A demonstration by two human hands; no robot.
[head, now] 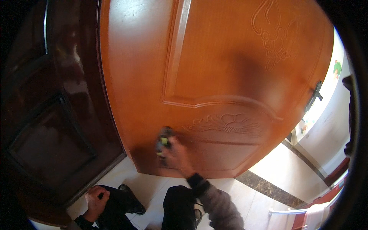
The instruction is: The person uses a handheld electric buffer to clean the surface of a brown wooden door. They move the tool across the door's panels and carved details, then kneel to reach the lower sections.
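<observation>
My right hand (179,155) grips a dark hand-held item (165,135) with yellow-green patches and holds it against the lower left of an orange-brown wooden door (138,100). Motion blur hides what kind of item it is. Just right of it, a carved flower relief (230,123) decorates the door, above a lower moulded panel. My left hand (97,197) is loosely curled over my left knee, with nothing visible in it.
To the left stands a dark, glossy panelled wooden surface (77,115). A black door handle (314,96) projects at the door's right edge. Pale floor tiles (155,189) meet a dark marble strip (270,187). A white rail (287,212) with a cloth is at lower right.
</observation>
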